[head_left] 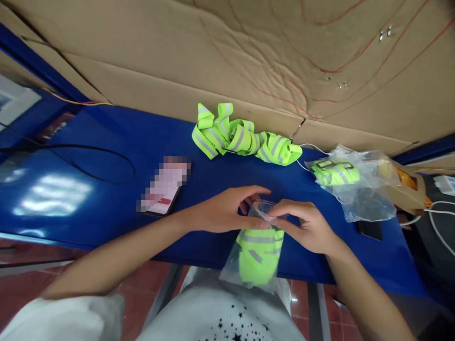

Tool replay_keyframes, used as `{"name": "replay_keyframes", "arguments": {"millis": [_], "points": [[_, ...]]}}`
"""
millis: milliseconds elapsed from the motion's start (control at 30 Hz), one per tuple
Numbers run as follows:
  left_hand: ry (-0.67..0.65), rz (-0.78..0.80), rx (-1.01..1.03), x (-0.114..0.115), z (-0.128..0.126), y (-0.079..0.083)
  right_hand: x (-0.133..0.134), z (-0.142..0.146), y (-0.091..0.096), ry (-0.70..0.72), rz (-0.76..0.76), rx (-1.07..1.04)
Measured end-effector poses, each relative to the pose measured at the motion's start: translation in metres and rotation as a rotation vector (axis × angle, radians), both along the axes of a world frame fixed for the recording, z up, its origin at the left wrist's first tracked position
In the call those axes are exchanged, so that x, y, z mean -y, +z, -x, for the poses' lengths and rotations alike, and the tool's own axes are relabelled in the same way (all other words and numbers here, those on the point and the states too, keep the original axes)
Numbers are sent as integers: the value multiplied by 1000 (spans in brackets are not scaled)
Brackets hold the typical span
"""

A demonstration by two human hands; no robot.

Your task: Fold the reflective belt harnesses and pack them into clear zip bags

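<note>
A clear plastic bag (231, 265) hangs from my two hands at the table's front edge. Inside it lies a rolled yellow-green reflective strap (258, 260) with grey stripes. My left hand (232, 208) pinches the bag's mouth from the left, thumb below and fingers partly hidden behind the plastic. From the right, my right hand (307, 222) grips the same mouth between thumb and forefinger. Both hands nearly meet at the bag's top edge.
Several loose reflective straps (241, 137) are heaped against the cardboard wall (142, 42). A phone (165, 189) rests on the blue table (117, 137) at left. Rightward are bagged straps (336, 173), a dark flat object (369, 229) and an open cardboard box (414, 189).
</note>
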State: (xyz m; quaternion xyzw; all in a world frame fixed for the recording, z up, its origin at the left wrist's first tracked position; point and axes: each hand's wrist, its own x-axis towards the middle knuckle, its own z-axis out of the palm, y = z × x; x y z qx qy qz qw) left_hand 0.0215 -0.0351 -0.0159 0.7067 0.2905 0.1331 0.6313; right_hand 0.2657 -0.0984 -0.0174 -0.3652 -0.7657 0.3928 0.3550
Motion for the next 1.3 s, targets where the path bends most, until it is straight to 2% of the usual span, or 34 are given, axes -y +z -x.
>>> {"name": "replay_keyframes", "arguments": {"millis": [67,133,200,333,467,533,600,767,867,933,1033,1133,1300], "points": [[54,230,136,-5,-1,-26,-7,-2,-11,-19,-23,48],[166,285,188,-9,-1,-45,-15,-9,-23,-65,-62,107],[236,296,194,-12,1,-53,-20,-18,-32,-105,-28,146],[196,369,182,-20,7,-47,-21,-33,-40,-139,167,153],[200,366,161,-25,10,-43,-19,-40,-36,-126,387,93],[212,368,188,-24,10,-44,-19,-41,-34,-122,542,97],[245,376,243,-20,9,-44,-20,-40,-33,-129,631,89],[383,525,268,-12,2,-45,-21,-29,-34,-215,611,-159],[314,563,262,-11,0,-51,-21,-27,-34,-274,634,-253],[296,500,256,-10,-1,-53,-21,-30,-33,-311,705,-237],[360,433,243,-7,-2,-54,-22,-37,-31,-333,808,-176],[423,419,310,-3,-3,-52,-21,-42,-28,-336,772,-159],[471,532,374,-3,-3,-52,-19,-39,-24,-336,669,-88]]}}
